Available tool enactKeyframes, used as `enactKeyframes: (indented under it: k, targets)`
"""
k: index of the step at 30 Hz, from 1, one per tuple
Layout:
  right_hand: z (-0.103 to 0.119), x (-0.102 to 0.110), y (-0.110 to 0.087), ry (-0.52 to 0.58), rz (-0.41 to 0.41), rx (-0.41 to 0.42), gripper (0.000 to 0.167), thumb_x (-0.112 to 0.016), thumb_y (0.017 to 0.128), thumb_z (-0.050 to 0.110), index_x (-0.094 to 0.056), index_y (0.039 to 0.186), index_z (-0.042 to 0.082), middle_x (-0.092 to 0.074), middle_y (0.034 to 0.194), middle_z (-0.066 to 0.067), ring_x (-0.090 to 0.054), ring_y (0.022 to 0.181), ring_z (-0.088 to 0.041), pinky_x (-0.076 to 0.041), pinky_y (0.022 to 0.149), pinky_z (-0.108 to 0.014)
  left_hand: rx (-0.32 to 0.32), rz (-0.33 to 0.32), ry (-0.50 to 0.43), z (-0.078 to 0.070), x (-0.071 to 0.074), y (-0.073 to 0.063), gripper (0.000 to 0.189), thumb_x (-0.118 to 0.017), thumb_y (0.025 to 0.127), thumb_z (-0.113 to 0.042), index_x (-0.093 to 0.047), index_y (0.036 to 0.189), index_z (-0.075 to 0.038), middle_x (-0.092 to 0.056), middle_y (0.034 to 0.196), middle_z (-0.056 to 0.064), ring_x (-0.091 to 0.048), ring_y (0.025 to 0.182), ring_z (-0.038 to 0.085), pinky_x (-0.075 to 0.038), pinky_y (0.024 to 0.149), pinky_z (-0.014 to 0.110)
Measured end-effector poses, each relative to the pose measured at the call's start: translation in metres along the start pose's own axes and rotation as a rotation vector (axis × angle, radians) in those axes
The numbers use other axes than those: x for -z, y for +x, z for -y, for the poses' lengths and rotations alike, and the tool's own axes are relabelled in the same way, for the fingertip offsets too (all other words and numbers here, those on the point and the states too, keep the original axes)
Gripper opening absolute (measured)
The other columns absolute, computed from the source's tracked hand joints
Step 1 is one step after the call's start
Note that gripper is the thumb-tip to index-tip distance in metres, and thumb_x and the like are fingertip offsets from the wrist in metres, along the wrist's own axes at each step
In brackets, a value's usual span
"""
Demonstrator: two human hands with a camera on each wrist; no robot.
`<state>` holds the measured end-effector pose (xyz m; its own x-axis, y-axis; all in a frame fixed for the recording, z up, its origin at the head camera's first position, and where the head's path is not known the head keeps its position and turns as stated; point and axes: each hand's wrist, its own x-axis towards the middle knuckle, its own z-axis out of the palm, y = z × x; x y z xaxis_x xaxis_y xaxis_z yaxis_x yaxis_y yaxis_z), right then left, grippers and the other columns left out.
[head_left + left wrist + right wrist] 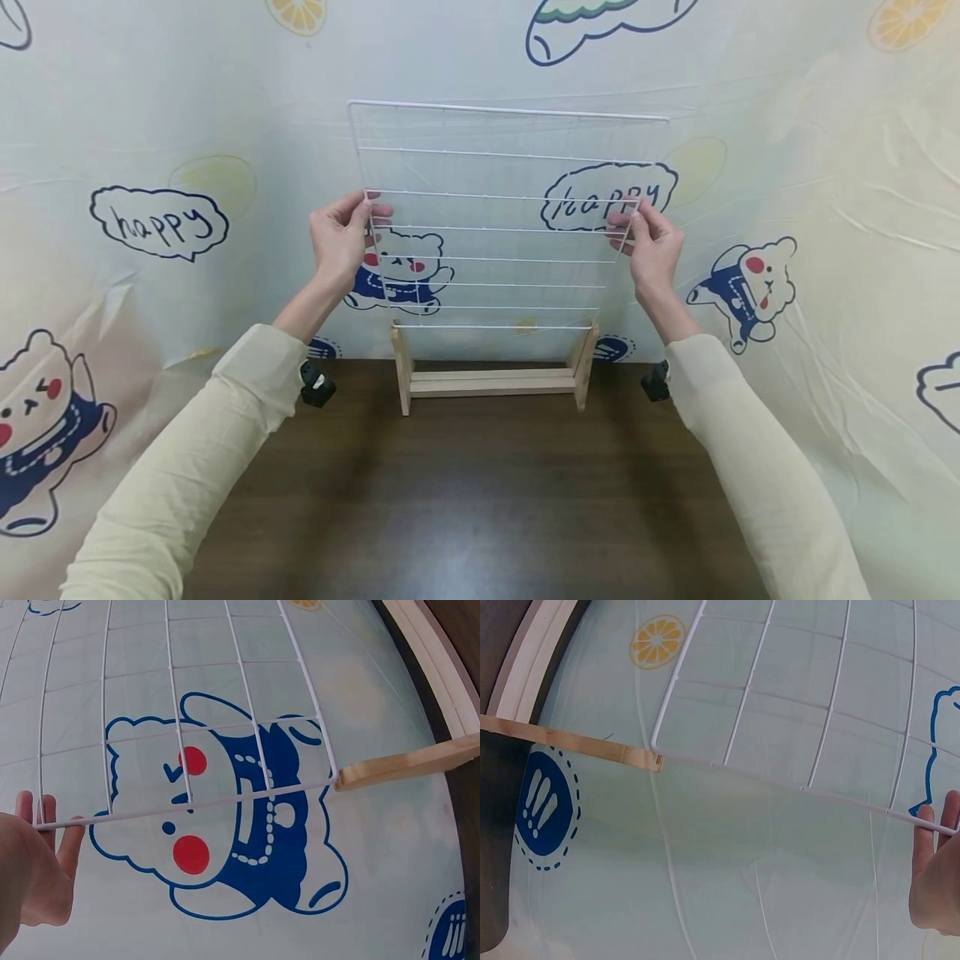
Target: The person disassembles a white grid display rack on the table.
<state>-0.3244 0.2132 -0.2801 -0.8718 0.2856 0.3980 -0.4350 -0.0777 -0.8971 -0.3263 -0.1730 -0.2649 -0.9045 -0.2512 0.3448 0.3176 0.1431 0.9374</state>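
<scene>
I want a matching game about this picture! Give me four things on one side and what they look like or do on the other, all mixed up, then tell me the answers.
Things:
1. wire grid
2. wooden stand
3. tabletop
4. left hand

What fits:
A. pale, standing on the tabletop
B. pinching the grid's left edge
C. white, with crossing bars
D. dark brown

Right pairs: 1-C, 2-A, 3-D, 4-B
</scene>
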Motion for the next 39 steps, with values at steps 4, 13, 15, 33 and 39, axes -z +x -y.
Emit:
enactKeyframes:
  k: [4, 13, 15, 33, 39]
  targets:
    - [-0.001, 0.002, 0.0, 0.013, -0.001, -0.003, 0.027, -0.051, 0.1, 0.007, -0.064, 0.123, 0.003, -0.069, 0.103, -0.019, -0.068, 0.09, -0.029, -0.053, 0.086, -0.043, 0.005, 0.002, -0.007, -0.002, 0.0, -0.001, 0.028, -0.054, 0.099, -0.023, -0.067, 0.123, -0.014, -0.073, 0.102, 0.005, -0.067, 0.096, 0.018, -0.056, 0.083, 0.031]
    - [-0.011, 0.008, 0.006, 0.017, 0.003, 0.015, 0.027, -0.052, 0.1, 0.01, -0.064, 0.123, 0.005, -0.07, 0.101, -0.016, -0.068, 0.09, -0.03, -0.056, 0.083, -0.038, -0.008, 0.024, -0.007, -0.004, 0.0, -0.006, 0.028, -0.055, 0.099, -0.022, -0.067, 0.123, -0.012, -0.073, 0.101, 0.005, -0.068, 0.095, 0.02, -0.057, 0.079, 0.029]
    - [-0.013, 0.009, 0.006, 0.007, 0.002, 0.013, 0.027, -0.052, 0.1, 0.011, -0.064, 0.124, 0.005, -0.07, 0.101, -0.015, -0.068, 0.091, -0.03, -0.056, 0.084, -0.039, -0.014, 0.035, -0.006, -0.003, 0.001, -0.008, 0.028, -0.055, 0.099, -0.021, -0.067, 0.123, -0.011, -0.073, 0.102, 0.005, -0.067, 0.097, 0.023, -0.057, 0.079, 0.03]
    - [-0.02, 0.017, 0.001, -0.029, 0.012, 0.006, 0.029, -0.052, 0.1, 0.012, -0.063, 0.125, 0.004, -0.071, 0.099, -0.014, -0.07, 0.085, -0.025, -0.056, 0.083, -0.038, -0.027, 0.072, 0.049, 0.003, 0.003, -0.014, 0.031, -0.054, 0.1, -0.022, -0.065, 0.126, -0.011, -0.073, 0.103, 0.005, -0.068, 0.095, 0.021, -0.055, 0.058, 0.017]
    - [-0.015, 0.017, -0.005, -0.026, 0.024, 0.012, 0.029, -0.052, 0.1, 0.008, -0.062, 0.126, 0.001, -0.069, 0.099, -0.019, -0.07, 0.083, -0.025, -0.056, 0.081, -0.038, -0.022, 0.079, 0.056, 0.005, 0.003, -0.016, 0.031, -0.054, 0.1, -0.021, -0.065, 0.126, -0.01, -0.073, 0.103, 0.006, -0.068, 0.096, 0.022, -0.055, 0.061, 0.018]
